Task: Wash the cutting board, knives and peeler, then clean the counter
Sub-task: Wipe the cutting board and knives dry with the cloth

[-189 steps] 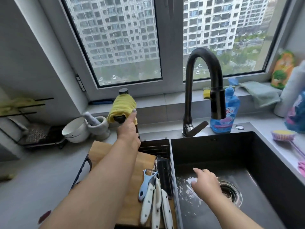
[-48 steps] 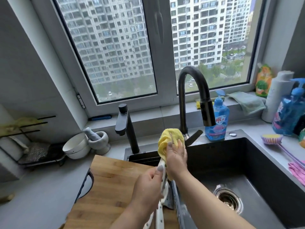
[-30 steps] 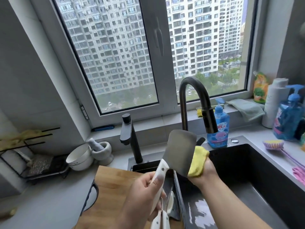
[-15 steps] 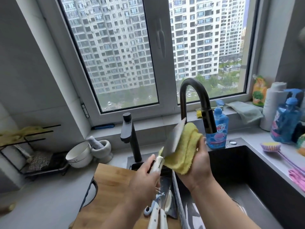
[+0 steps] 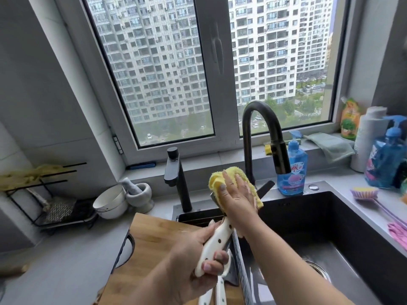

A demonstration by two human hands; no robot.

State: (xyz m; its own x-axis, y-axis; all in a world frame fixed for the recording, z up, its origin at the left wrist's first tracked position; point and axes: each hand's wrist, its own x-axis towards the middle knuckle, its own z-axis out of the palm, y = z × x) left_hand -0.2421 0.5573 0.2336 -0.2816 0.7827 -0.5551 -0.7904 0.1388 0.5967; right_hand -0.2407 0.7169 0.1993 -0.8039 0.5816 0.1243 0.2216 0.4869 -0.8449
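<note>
Knife (image 5: 217,239) blade all but hidden at a kitchen sink: the yellow cloth (image 5: 233,179) and the right hand (image 5: 236,195) cover it, leaving only a sliver of grey steel at the cloth's left edge. The right hand lies flat on the cloth with fingers straight, pressing it against the blade. The left hand (image 5: 193,249) curls round the white, black-riveted handle, holding the knife upright over the divide between the cutting board (image 5: 154,243) and the dark sink (image 5: 330,227). More white handles (image 5: 217,292) show below the left hand, cut off by the bottom edge; whether the peeler is among them cannot be told. The board's near end also runs out of frame.

Just behind the hands rises a black gooseneck faucet (image 5: 262,133), its spray head hanging to the right of the cloth; a second, shorter black tap (image 5: 176,177) stands to the left. A blue soap bottle (image 5: 291,166) sits at the sink's back rim. Along the right counter lie a scrub brush (image 5: 365,192), pink gloves (image 5: 398,232) cropped by the frame, and another blue bottle (image 5: 384,159). To the left stand a white bowl (image 5: 111,201), a stone mortar (image 5: 139,193) and a wire rack (image 5: 44,194). The sink basin lies open to the right of the forearm; grey counter (image 5: 66,260) stretches left of the board.
</note>
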